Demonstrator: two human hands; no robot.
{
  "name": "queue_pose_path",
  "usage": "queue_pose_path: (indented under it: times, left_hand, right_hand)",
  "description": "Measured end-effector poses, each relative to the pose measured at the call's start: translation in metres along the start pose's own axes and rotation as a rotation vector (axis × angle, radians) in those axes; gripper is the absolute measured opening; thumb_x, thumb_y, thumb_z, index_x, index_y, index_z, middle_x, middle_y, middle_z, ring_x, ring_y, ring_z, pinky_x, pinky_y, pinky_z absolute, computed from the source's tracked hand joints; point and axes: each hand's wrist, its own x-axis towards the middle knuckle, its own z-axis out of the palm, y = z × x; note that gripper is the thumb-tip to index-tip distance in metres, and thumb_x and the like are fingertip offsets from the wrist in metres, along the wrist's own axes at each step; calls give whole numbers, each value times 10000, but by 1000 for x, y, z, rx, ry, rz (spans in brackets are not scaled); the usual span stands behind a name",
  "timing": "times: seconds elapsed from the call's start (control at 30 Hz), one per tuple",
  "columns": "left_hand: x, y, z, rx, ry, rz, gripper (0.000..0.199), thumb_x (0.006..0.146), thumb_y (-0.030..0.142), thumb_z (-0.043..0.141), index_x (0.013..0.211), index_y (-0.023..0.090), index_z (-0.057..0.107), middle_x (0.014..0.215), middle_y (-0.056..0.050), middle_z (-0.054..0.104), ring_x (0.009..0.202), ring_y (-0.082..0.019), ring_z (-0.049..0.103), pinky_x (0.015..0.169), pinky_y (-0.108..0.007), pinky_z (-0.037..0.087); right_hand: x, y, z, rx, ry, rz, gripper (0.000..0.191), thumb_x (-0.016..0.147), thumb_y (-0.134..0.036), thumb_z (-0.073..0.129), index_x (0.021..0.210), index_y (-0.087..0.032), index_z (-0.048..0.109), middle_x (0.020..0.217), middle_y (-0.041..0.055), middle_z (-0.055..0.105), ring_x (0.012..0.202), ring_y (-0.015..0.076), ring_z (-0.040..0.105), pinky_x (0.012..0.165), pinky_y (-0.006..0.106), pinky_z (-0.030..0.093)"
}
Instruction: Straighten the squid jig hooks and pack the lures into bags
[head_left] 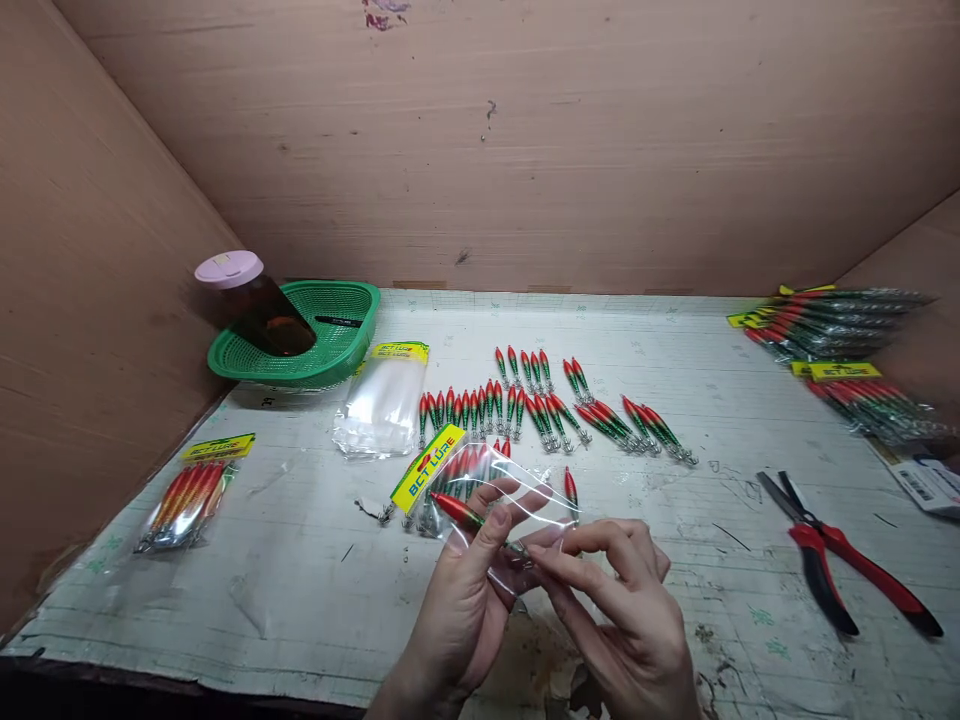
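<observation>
My left hand (480, 575) holds a clear plastic bag (536, 500) with a yellow "BCT LURE" header (427, 468) from below, its thumb over a red and green fishing lure (457, 511). The lure lies slantwise at the bag, red end up and left; I cannot tell whether it is inside. My right hand (619, 600) pinches near the lure's lower tail end, which the fingertips partly hide. Behind the bag, rows of similar lures (472, 412) lie on the table, and a single lure (571, 488) lies just beyond my right hand.
Red-handled pliers (832, 545) lie partly spread at right. Filled lure packs (840, 320) are piled at far right, with another pack (191, 495) at left. Flat bags (384, 400) are stacked near a green basket (352, 355), where a lidded bottle (262, 315) leans.
</observation>
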Motion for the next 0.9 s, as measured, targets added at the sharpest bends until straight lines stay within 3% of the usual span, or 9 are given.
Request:
queue_pose_path:
  times: [0.1, 0.23, 0.27, 0.4, 0.5, 0.63, 0.77, 0.9]
  left_hand:
    - [2, 0, -4, -61, 21, -15, 245, 850, 232, 658, 1080, 174, 594, 1074, -103, 738, 931, -284, 722, 807, -397, 575]
    - [6, 8, -14, -158, 112, 18, 200, 884, 198, 574, 1068, 162, 641, 1044, -95, 750, 954, -294, 716, 864, -470, 568]
    - [7, 11, -16, -167, 135, 27, 198, 891, 196, 560, 1063, 162, 652, 1046, -93, 751, 964, -295, 714, 874, -476, 566]
    - [9, 17, -20, -183, 179, 41, 194, 921, 230, 528, 986, 156, 695, 1028, -97, 756, 975, -304, 711, 865, -478, 573]
    - [10, 15, -18, -189, 174, 52, 216, 927, 276, 532, 974, 159, 708, 1016, -96, 757, 967, -302, 713, 851, -474, 578]
    - [12, 13, -16, -202, 165, 44, 269, 942, 318, 506, 994, 149, 709, 999, -99, 758, 950, -299, 717, 830, -455, 588]
    - [12, 13, -15, -196, 182, 32, 334, 968, 334, 449, 989, 128, 711, 993, -116, 759, 930, -293, 723, 801, -434, 597]
    - [11, 14, -16, -179, 190, 23, 320, 965, 330, 463, 1020, 132, 709, 1035, -118, 754, 953, -280, 718, 816, -418, 594]
  right_hand:
    - [3, 5, -11, 86, -63, -44, 284, 877, -86, 581, 1086, -248, 683, 936, 56, 638, 901, 212, 582, 725, 356, 454]
    - [4, 40, -26, 67, 31, 81, 241, 891, -113, 569, 1095, -216, 645, 945, 70, 604, 911, 211, 583, 708, 334, 506]
    - [4, 52, -27, 5, -18, 97, 207, 893, -142, 577, 1073, -217, 646, 931, 67, 605, 888, 211, 588, 688, 329, 514]
    - [-4, 83, -16, -120, -406, 47, 193, 872, -154, 580, 1054, -202, 623, 914, 61, 618, 829, 205, 614, 658, 319, 549]
    - [-12, 83, -6, -136, -505, 16, 190, 869, -141, 558, 1049, -184, 598, 911, 68, 613, 809, 207, 616, 648, 323, 554]
    - [-19, 77, -2, -162, -518, -40, 199, 861, -179, 587, 1060, -177, 591, 891, 69, 598, 778, 206, 598, 626, 314, 538]
    - [-22, 78, 0, -166, -428, -141, 164, 928, -131, 461, 971, -173, 613, 801, 53, 594, 697, 176, 578, 578, 273, 504]
    - [-14, 72, -30, -50, -309, -101, 194, 949, -163, 478, 1094, -166, 607, 877, 84, 620, 782, 183, 625, 623, 261, 529]
